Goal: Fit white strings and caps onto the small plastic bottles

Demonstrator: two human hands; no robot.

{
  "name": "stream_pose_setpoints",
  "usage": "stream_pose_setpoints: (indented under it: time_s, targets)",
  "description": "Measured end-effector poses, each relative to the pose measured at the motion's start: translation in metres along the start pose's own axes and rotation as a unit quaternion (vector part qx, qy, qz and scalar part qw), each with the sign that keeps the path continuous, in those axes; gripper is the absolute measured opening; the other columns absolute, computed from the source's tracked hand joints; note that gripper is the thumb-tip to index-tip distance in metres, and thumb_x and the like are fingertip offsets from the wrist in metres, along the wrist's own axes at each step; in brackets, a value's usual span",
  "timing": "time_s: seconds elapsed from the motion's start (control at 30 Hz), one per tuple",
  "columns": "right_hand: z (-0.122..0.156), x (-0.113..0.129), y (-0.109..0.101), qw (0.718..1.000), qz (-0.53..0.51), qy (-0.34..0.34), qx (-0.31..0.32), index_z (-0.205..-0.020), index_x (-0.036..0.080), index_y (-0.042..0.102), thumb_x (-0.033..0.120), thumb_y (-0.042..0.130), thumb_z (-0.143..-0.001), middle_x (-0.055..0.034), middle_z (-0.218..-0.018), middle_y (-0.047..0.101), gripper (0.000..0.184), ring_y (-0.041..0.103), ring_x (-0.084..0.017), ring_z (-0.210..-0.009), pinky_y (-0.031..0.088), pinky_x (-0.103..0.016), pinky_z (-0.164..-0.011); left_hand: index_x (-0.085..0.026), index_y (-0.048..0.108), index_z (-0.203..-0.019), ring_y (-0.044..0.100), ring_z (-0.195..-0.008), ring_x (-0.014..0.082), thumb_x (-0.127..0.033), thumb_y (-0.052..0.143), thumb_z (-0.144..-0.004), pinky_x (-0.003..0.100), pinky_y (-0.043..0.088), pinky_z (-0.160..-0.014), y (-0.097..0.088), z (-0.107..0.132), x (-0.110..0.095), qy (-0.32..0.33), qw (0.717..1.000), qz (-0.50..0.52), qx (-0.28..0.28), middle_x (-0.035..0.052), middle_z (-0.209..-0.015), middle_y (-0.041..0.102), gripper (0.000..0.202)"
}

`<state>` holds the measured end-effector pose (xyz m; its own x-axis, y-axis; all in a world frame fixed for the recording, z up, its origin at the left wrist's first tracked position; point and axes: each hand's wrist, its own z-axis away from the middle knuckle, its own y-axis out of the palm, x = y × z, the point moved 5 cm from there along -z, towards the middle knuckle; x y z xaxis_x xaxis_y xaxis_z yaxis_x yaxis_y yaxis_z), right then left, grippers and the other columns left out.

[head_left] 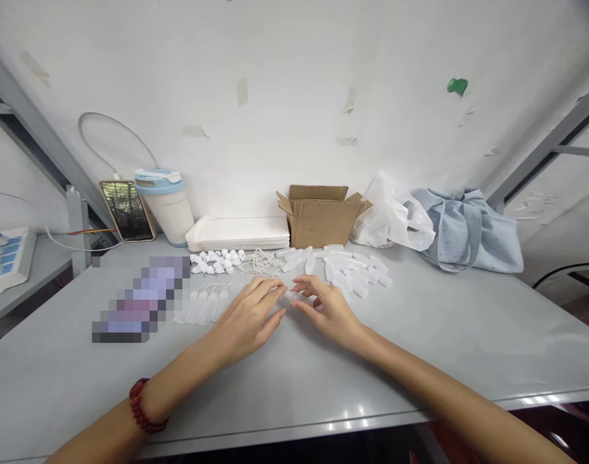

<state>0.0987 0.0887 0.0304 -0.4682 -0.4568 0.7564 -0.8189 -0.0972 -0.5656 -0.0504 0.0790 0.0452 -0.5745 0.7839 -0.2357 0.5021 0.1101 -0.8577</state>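
Over the middle of the table, my left hand (249, 316) and my right hand (330, 312) meet at a small translucent plastic tube (290, 295). Its left end lies at the fingertips of my left hand, while the thumb and fingers of my right hand curve round its other side. Fingers partly hide it. Behind my right hand lies a loose pile of similar translucent tubes (357, 270). Left of my left hand, several tubes with cords (207, 304) lie in a row. White caps (217, 261) and a bundle of white cord (263, 262) sit farther back.
Along the wall stand a propped phone (129, 211), a tumbler (166, 209), stacked white trays (243, 233), an open cardboard box (323, 222), a white plastic bag (391, 216) and a blue-grey cloth bag (473, 232). A blurred-out flat object (142, 299) lies at left on the grey table (285, 393).
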Motion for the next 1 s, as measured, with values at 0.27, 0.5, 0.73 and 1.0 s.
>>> stream_pose_setpoints:
  time_s: [0.27, 0.5, 0.73, 1.0]
  targets:
    - [0.000, -0.004, -0.002, 0.999, 0.006, 0.021, -0.026, -0.114, 0.019, 0.052, 0.025, 0.054, -0.084, -0.0092, -0.099, 0.067, 0.030, 0.063, -0.017, -0.081, 0.053, -0.029, -0.064, -0.011, 0.050, -0.122, 0.049, -0.114, 0.0231, -0.015, 0.046, -0.087, 0.041, 0.047, -0.095, -0.005, 0.002, -0.004, 0.014, 0.998, 0.052, -0.030, 0.0135, -0.118, 0.058, 0.035]
    - [0.000, -0.004, -0.002, 0.999, -0.015, 0.020, -0.027, -0.114, 0.019, 0.056, 0.025, 0.051, -0.086, -0.0099, -0.099, 0.067, 0.029, 0.064, -0.018, -0.081, 0.053, -0.029, -0.061, -0.012, 0.045, -0.129, 0.045, -0.123, 0.0229, -0.013, 0.047, -0.086, 0.041, 0.044, -0.102, -0.002, 0.004, -0.006, 0.034, 0.998, 0.045, -0.009, 0.0140, -0.129, 0.053, 0.043]
    - [-0.001, 0.000, -0.004, 0.996, -0.063, 0.047, -0.034, -0.103, 0.018, 0.058, 0.031, 0.052, -0.086, -0.0082, -0.094, 0.066, 0.022, 0.065, -0.018, -0.080, 0.054, -0.029, -0.061, -0.014, 0.048, -0.127, 0.045, -0.125, 0.0223, -0.011, 0.045, -0.086, 0.043, 0.042, -0.103, -0.004, 0.004, -0.009, 0.062, 0.997, 0.043, -0.023, 0.0131, -0.132, 0.052, 0.041]
    - [-0.001, -0.001, -0.006, 0.989, -0.116, 0.069, -0.057, -0.100, 0.019, 0.056, 0.033, 0.054, -0.085, -0.0073, -0.093, 0.065, 0.021, 0.065, -0.016, -0.074, 0.052, -0.028, -0.057, -0.016, 0.055, -0.121, 0.056, -0.113, 0.0218, -0.012, 0.047, -0.086, 0.042, 0.051, -0.093, -0.011, 0.003, -0.012, 0.042, 0.993, 0.085, -0.075, 0.0118, -0.121, 0.061, 0.036]
